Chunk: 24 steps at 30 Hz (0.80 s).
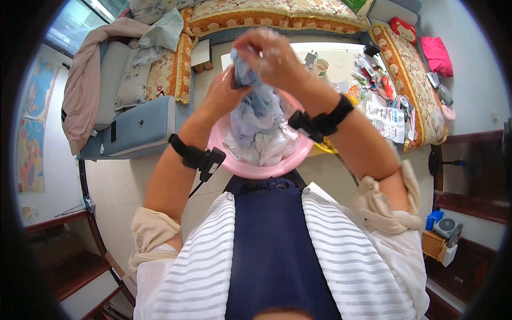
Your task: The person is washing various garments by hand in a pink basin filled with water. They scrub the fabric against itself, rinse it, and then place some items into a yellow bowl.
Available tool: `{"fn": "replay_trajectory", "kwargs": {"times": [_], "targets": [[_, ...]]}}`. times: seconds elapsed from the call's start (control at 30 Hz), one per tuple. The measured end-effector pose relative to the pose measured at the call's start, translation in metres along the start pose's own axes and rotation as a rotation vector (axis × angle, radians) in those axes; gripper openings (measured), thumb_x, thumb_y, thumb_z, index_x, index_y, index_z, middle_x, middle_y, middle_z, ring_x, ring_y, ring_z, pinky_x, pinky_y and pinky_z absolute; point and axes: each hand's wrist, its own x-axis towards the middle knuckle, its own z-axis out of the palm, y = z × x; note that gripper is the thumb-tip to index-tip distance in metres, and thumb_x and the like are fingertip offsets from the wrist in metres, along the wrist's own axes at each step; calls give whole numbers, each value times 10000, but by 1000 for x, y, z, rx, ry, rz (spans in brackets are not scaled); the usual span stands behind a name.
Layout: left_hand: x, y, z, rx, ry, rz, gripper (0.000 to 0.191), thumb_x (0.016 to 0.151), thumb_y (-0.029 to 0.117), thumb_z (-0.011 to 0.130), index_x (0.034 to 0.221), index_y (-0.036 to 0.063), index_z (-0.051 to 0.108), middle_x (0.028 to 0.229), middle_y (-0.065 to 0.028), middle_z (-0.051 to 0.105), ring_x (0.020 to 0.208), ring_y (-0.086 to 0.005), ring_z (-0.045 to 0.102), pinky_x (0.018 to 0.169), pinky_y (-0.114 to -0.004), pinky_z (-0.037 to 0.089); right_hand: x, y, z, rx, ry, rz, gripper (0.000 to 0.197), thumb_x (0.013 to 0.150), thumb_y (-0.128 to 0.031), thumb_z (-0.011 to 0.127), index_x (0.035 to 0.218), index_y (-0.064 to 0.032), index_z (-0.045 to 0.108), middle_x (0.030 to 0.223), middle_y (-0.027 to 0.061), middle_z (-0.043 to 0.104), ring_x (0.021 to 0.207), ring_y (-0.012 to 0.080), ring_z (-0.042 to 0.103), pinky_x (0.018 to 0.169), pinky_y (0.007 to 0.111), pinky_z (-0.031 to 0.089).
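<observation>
A wet light-blue cloth (256, 104) hangs from my two hands, its lower part resting over a pink plastic basin (264, 171). My left hand (230, 90) is closed around the cloth near its upper part. Above and to the right of it, my right hand (266, 56) grips the top of the same cloth; it is somewhat blurred by motion. Both hands look wet, with whitish suds on the skin. White fabric or thin plastic (276, 146), I cannot tell which, lies bunched in the basin under the cloth.
Beyond the basin stands a low table (340, 52) with a can (321, 67), packets and papers (386, 122) on its right side. A blue sofa (140, 124) is at left, a flowered-cover sofa (280, 14) behind. A small stool (201, 54) stands between.
</observation>
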Motion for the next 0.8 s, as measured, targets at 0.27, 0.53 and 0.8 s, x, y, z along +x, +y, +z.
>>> {"fn": "replay_trajectory", "kwargs": {"times": [0.27,0.53,0.8], "targets": [[6,15,-40,-389,333,6,358,844,81,625,1182,-15,555,1056,-81,633,948,-147,581,846,-274,456,-223,122,60,-260,-395,894,980,707,-405,776,1406,16,233,1376,297,338,1208,436,438,1009,430,391],[31,126,-59,-341,401,288,253,877,78,612,1123,18,613,1008,-44,654,909,-127,601,843,-254,452,-259,96,126,-985,-1006,443,660,693,-247,719,1236,72,521,1265,345,462,1012,410,601,782,483,515],[17,170,-105,-357,453,479,300,885,-7,506,1184,-11,532,1048,-59,608,954,-125,578,860,-239,451,-168,92,44,-12,-548,924,450,661,-96,719,1100,-27,647,925,161,682,839,266,665,770,374,526]]}}
